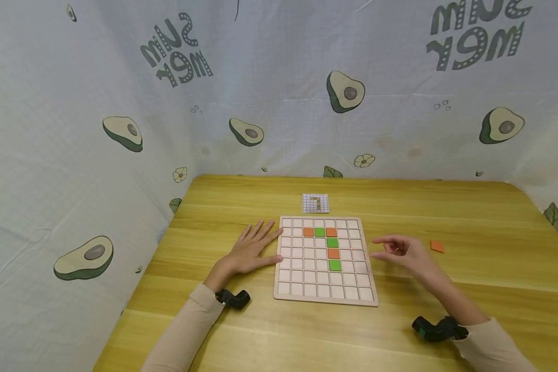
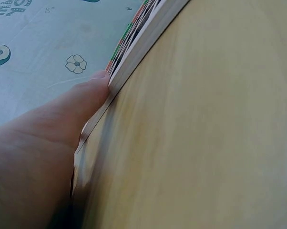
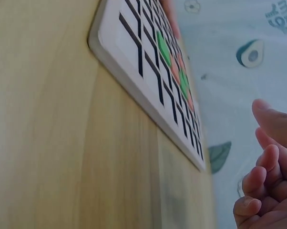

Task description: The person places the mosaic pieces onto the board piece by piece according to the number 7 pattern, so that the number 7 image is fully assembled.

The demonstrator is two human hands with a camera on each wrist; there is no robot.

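Observation:
A pale grid board (image 1: 302, 294) lies flat on the table, with several orange and green square tiles set in its cells. The green tile (image 1: 335, 265) is the lowest in a column of alternating colours. My left hand (image 1: 248, 253) lies spread at the board's left side, thumb and forefinger touching its edge; the thumb shows against the rim in the left wrist view. Just right of the board hovers my right hand (image 1: 406, 253), thumb and forefinger apart with nothing between them, the other fingers loosely bent. Behind that hand is a loose orange tile (image 1: 437, 246) on the table.
A small pattern card (image 1: 315, 203) with a coloured grid lies beyond the board's far edge. The wooden table (image 1: 242, 336) meets a hanging white cloth (image 1: 288, 103) printed with avocados at the back and left. Each wrist bears a black camera mount (image 1: 434, 329).

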